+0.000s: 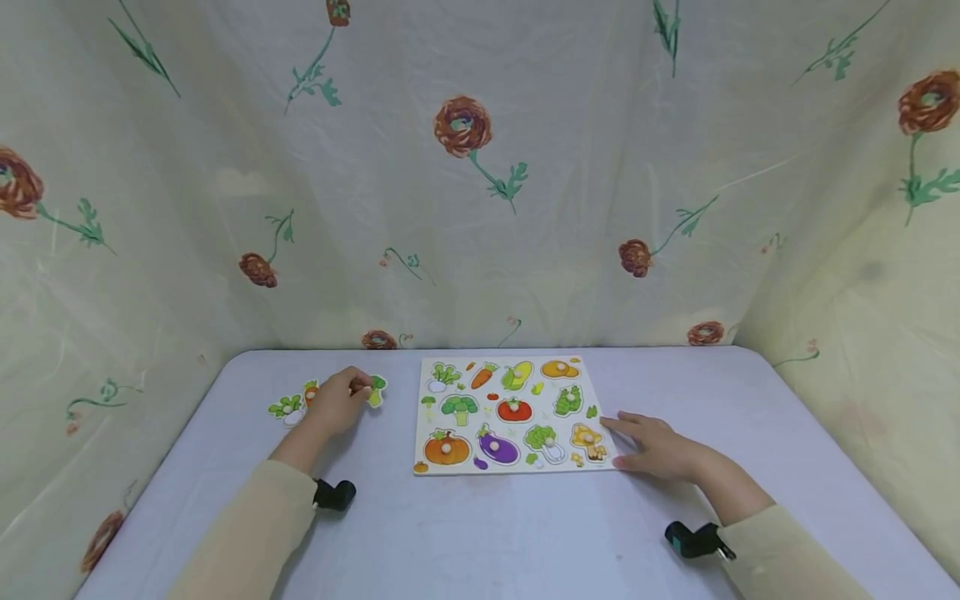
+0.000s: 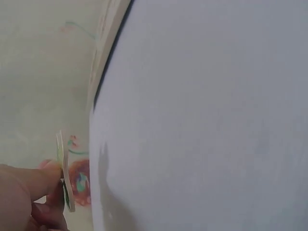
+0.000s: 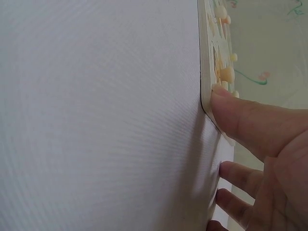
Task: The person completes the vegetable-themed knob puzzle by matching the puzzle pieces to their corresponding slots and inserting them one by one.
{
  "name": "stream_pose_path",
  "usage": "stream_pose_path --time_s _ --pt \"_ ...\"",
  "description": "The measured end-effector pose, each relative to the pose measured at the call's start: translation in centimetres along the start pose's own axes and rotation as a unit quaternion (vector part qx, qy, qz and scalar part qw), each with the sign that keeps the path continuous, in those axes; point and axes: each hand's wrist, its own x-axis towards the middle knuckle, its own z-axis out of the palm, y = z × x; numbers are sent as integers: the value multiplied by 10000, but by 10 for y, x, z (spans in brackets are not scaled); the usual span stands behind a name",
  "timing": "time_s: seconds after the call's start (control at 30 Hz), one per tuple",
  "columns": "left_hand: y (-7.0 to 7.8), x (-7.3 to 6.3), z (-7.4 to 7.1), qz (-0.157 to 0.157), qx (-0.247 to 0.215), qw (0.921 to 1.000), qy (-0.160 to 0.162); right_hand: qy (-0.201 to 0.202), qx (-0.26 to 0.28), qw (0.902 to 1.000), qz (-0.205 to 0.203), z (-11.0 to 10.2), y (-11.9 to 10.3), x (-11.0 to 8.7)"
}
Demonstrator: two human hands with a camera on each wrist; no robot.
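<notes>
My left hand [image 1: 339,404] pinches a broccoli puzzle piece [image 1: 377,392] between thumb and fingers, left of the puzzle board. In the left wrist view the thin broccoli piece [image 2: 66,171] is seen edge-on, lifted above the cloth. The white puzzle board [image 1: 487,423] lies flat, with pictures of vegetables and small knobs on several pieces, such as the pumpkin [image 1: 447,450] and the eggplant [image 1: 501,447]. At the board's right edge rests my right hand [image 1: 660,447], fingers spread. Its thumb [image 3: 240,113] touches the board's near corner in the right wrist view.
Partly behind my left hand lie a white radish piece [image 1: 287,408] with green leaves and a carrot piece [image 1: 311,389]. A pale cloth [image 1: 480,533] covers the table. Floral curtains [image 1: 570,167] hang behind and at both sides.
</notes>
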Motion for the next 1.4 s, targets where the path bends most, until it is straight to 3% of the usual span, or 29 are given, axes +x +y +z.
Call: stream_pose_path --time_s 0.43,0.87,1.4 --pt "30 -9 13 210 -239 9990 -315 13 -30 10000 -33 -2 -2 -1" --pt "59 -6 37 399 -366 9966 -625 -2 -91 10000 32 -1 -2 0" --pt "81 1 66 626 -301 9930 -959 -24 -31 9999 101 0 -1 2"
